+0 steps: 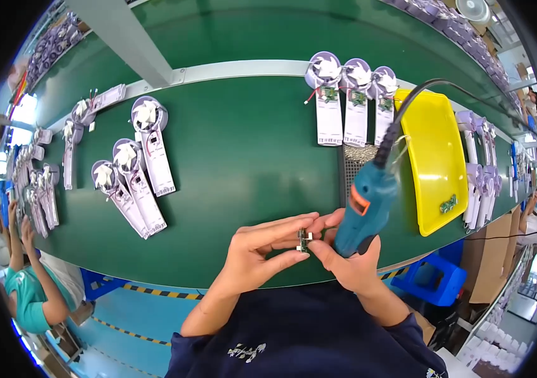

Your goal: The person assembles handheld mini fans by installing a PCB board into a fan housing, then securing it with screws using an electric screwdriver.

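Observation:
A small green circuit board (303, 240) with white connectors stands on edge between my hands, above the table's near edge. My left hand (253, 249) pinches it between thumb and fingers. In my right hand (358, 269) is a teal corded electric screwdriver (370, 205) with an orange switch; its tip is hidden. The thumb and fingers of that hand also reach to the board's right side. Beyond the screwdriver lie three lilac handheld fan housings (328, 116) with white blades and green boards. At left, three more fan housings (149, 148) lie face up.
A yellow tray (435, 151) at right holds a few green boards (449, 203). Next to it is a dark box of small metal parts (362, 154). The screwdriver's black cord (445, 83) arches to the right. A co-worker in a teal shirt (35, 293) sits at far left.

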A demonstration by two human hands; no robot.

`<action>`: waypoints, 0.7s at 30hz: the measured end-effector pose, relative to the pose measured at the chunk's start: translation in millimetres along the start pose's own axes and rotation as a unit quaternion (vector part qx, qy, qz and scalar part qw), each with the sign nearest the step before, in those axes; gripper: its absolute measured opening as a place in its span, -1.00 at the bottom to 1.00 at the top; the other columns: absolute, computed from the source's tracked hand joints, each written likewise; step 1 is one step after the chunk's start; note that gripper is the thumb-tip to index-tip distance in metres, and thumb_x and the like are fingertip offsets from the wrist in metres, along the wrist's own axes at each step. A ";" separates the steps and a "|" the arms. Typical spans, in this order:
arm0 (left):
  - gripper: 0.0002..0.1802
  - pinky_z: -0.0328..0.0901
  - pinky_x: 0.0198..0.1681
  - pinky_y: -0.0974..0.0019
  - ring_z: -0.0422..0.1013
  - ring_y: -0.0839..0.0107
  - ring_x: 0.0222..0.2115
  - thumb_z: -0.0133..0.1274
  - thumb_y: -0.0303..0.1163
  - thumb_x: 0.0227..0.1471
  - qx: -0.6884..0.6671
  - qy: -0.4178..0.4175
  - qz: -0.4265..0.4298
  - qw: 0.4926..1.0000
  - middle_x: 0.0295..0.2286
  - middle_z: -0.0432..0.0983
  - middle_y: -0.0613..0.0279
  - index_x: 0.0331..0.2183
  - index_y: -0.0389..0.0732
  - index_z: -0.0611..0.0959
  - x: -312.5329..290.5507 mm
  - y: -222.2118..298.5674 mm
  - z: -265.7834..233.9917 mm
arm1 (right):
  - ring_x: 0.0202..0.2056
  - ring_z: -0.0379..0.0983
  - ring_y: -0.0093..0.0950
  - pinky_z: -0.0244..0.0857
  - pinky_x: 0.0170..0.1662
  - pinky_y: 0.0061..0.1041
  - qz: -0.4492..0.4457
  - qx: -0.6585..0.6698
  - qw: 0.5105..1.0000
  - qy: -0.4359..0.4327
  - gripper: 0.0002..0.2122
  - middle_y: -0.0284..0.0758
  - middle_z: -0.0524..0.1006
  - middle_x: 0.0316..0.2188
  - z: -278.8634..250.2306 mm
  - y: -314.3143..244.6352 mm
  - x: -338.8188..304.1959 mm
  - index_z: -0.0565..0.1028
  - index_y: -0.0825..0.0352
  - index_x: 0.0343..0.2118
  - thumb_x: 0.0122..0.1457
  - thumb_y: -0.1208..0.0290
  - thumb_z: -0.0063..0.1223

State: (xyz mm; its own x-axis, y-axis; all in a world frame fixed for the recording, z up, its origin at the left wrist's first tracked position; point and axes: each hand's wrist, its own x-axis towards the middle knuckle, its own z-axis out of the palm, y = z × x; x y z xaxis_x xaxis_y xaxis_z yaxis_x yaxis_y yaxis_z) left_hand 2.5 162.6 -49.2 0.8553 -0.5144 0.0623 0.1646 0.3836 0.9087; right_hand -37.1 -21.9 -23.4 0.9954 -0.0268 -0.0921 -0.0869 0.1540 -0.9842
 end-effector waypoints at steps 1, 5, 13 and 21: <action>-0.43 0.43 0.05 0.18 0.48 0.18 -0.01 0.16 -0.76 -0.03 -0.004 0.003 -0.001 1.000 0.11 0.39 -0.08 0.07 -0.34 0.53 -1.8 2.4 -0.6 | -0.49 0.41 -0.65 0.28 -0.47 -0.68 -0.023 -0.030 0.999 -0.008 -0.65 -0.22 0.53 -0.27 1.2 1.8 0.4 0.36 0.40 -0.11 0.05 0.78 0.18; -0.45 0.44 0.04 0.19 0.48 0.19 0.01 0.13 -0.77 -0.02 0.036 -0.014 -0.039 0.998 0.13 0.38 -0.07 0.06 -0.35 0.54 -2.2 20.1 -8.3 | -0.19 0.50 -0.58 0.40 -0.06 -0.57 0.058 -0.041 0.996 -0.051 -0.48 -0.35 0.55 -0.21 1.6 -8.8 2.8 0.38 0.46 0.12 0.06 0.66 0.28; -0.45 0.42 0.05 0.19 0.47 0.15 0.02 0.12 -0.78 -0.04 0.041 -0.060 -0.024 0.997 0.14 0.36 -0.07 0.06 -0.34 0.55 3.4 14.9 -13.7 | -0.19 0.50 -0.61 0.41 -0.06 -0.54 0.021 -0.050 0.996 -0.074 -0.47 -0.31 0.53 -0.06 -4.6 -5.7 5.8 0.38 0.43 0.11 0.05 0.60 0.31; -0.46 0.36 0.10 0.17 0.36 0.15 0.12 0.13 -0.77 -0.03 0.057 -0.084 -0.041 0.994 0.17 0.31 -0.11 0.05 -0.34 0.56 8.0 18.4 -14.7 | -0.03 0.44 -0.58 0.33 0.03 -0.51 0.026 -0.038 0.997 -0.060 -0.54 -0.31 0.52 -0.02 -6.7 -8.2 8.5 0.43 0.40 0.04 0.06 0.55 0.32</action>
State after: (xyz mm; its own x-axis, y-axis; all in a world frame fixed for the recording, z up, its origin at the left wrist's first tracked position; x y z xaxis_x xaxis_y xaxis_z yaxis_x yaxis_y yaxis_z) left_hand 19.6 176.8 -38.1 0.7458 -0.6645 0.0459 0.1649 0.2510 0.9538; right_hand -28.2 -30.0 -17.2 0.9868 0.0990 -0.1283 -0.1361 0.0760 -0.9878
